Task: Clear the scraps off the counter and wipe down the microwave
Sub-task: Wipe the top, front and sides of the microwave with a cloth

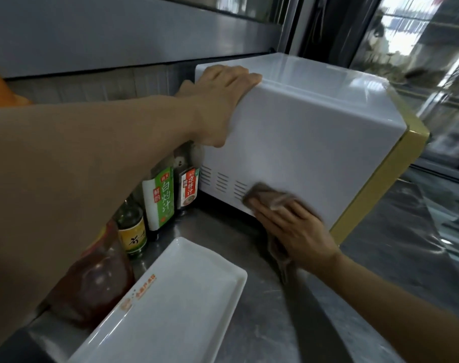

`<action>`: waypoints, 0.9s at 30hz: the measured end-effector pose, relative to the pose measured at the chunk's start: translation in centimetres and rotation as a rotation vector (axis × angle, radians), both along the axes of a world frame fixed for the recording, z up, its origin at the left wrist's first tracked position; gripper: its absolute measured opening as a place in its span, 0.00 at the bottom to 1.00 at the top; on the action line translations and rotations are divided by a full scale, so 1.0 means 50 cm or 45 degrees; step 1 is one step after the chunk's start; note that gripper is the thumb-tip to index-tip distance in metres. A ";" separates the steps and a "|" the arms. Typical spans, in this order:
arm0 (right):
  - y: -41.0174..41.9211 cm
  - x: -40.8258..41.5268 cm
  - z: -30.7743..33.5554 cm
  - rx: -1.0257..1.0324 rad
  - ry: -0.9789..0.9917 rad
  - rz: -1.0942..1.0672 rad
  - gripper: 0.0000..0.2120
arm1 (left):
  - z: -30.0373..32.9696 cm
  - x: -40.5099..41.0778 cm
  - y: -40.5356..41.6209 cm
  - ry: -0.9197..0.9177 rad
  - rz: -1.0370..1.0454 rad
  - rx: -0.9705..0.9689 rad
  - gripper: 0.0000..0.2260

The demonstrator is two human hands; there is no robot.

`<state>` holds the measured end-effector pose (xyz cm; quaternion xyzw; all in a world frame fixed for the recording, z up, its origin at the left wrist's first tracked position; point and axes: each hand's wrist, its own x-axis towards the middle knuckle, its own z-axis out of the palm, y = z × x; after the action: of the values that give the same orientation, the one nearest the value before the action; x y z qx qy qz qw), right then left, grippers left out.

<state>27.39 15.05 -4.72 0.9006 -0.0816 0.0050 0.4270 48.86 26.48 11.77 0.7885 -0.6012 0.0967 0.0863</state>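
- A stainless steel counter [249, 323] in a kitchen carries the white microwave [301, 132], turned at an angle, its side facing the camera.
- The right hand [293, 229] presses a brown cloth [265, 196] flat-fingered on the lower side panel, beside the vent slots [223, 183].
- The left hand [223, 95] braces the top rear corner, fingers laid over the edge.
- Hard strokes could skid the microwave into the sauce bottles [160, 197] just behind.
- The white rectangular tray [215, 260] lies near; a dragging cloth tail might nudge it.

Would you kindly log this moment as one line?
left hand: braces white microwave top | right hand: presses brown cloth on its side
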 end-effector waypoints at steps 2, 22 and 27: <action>-0.009 -0.061 0.006 0.134 -0.075 0.025 0.41 | 0.003 0.001 0.001 0.016 0.004 0.017 0.51; -0.004 0.060 0.002 0.093 0.126 0.191 0.33 | 0.004 -0.004 0.005 0.140 0.002 -0.013 0.47; 0.007 0.146 -0.009 0.134 0.186 0.247 0.27 | -0.006 0.005 0.000 0.143 0.001 -0.052 0.47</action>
<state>34.67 15.40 -5.16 0.9233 0.0371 -0.0235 0.3815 49.12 26.47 11.45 0.7909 -0.5931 0.0647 0.1359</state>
